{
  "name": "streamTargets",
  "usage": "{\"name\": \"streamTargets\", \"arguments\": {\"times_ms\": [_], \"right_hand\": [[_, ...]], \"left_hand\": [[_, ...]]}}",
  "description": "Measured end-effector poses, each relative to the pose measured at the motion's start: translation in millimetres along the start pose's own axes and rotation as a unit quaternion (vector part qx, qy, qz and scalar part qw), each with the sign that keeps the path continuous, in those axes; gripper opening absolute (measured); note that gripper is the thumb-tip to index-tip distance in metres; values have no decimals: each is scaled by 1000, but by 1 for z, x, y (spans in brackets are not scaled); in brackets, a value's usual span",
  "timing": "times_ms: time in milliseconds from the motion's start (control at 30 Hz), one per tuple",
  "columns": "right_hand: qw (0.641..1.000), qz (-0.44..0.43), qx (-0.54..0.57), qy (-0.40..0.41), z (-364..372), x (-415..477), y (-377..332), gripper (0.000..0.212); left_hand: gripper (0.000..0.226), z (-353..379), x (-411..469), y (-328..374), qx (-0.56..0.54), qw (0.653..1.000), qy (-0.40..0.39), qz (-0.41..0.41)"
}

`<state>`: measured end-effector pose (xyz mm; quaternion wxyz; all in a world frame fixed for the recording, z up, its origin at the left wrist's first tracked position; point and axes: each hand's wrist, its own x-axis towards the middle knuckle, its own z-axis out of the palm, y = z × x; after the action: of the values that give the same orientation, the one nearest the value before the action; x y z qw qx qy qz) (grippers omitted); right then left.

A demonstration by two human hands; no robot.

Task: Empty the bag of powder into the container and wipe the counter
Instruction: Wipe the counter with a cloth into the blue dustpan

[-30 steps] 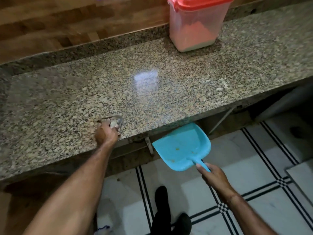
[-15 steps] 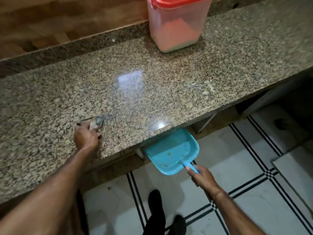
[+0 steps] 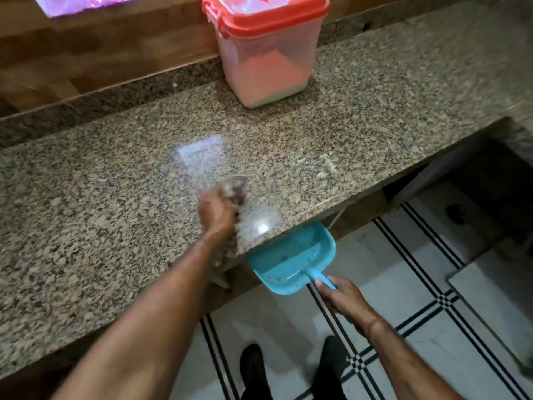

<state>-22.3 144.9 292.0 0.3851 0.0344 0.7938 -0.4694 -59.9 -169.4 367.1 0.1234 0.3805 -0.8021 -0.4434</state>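
Note:
A clear plastic container [image 3: 266, 57] with an orange lid shut on it stands at the back of the speckled granite counter [image 3: 86, 215]; pale powder fills its lower part. My left hand [image 3: 216, 210] is closed on a small greyish cloth [image 3: 233, 186], blurred with motion, pressed on the counter near its front edge. My right hand [image 3: 343, 298] grips the handle of a blue dustpan [image 3: 291, 261], held just under the counter's edge to the right of my left hand. A few pale specks of powder [image 3: 324, 168] lie on the counter right of the cloth.
A wooden wall panel [image 3: 101, 50] runs behind the counter, with a purple object [image 3: 86, 2] at the top left. Below is a white tiled floor [image 3: 403, 269] with black lines, my dark shoes [image 3: 255, 370], and a dark opening [image 3: 490, 180] under the counter at the right.
My left hand has swept the cloth to the right along the counter toward the dustpan. The dustpan has stayed tucked under the counter's front edge.

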Motion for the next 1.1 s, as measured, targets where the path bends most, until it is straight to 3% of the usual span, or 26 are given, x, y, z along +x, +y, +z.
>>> {"name": "streamTargets", "arguments": {"times_ms": [100, 167, 300, 367, 467, 567, 633, 700, 833, 900, 1033, 1100], "right_hand": [[1000, 1, 8, -7, -23, 15, 3, 29], [1000, 1, 9, -17, -35, 28, 9, 29], [999, 2, -3, -46, -60, 48, 20, 30], [997, 5, -23, -69, -75, 58, 23, 30], [993, 3, -64, -95, -99, 76, 28, 32], [990, 2, -87, -108, -122, 89, 30, 32], [991, 6, -78, -110, -134, 94, 30, 31], [991, 9, -63, -116, -144, 99, 30, 37], [990, -2, -60, -125, -158, 113, 18, 42], [990, -6, -49, -130, -162, 118, 14, 35], [989, -16, -29, -144, -172, 119, 11, 35], [988, -16, -34, -148, -180, 118, 11, 30]], "left_hand": [[25, -43, 20, -40, 77, 987, 96, -101], [31, -47, 9, -63, 110, 977, 119, -137], [44, 11, -45, -49, 98, 978, 146, -115], [42, 60, -57, -16, 106, 981, 134, -92], [22, 133, -53, 39, 138, 986, 95, -22], [42, 181, -27, 63, 138, 990, 27, 2], [41, 178, -13, 70, 79, 996, 36, -13], [37, 150, 0, 59, 101, 992, 73, -33], [37, 104, 17, 37, 119, 973, 127, -152], [35, 125, 1, 58, 106, 982, 104, -112], [29, 189, -39, 107, 30, 999, -37, 7], [31, 192, -35, 111, 34, 999, -33, 11]]}}
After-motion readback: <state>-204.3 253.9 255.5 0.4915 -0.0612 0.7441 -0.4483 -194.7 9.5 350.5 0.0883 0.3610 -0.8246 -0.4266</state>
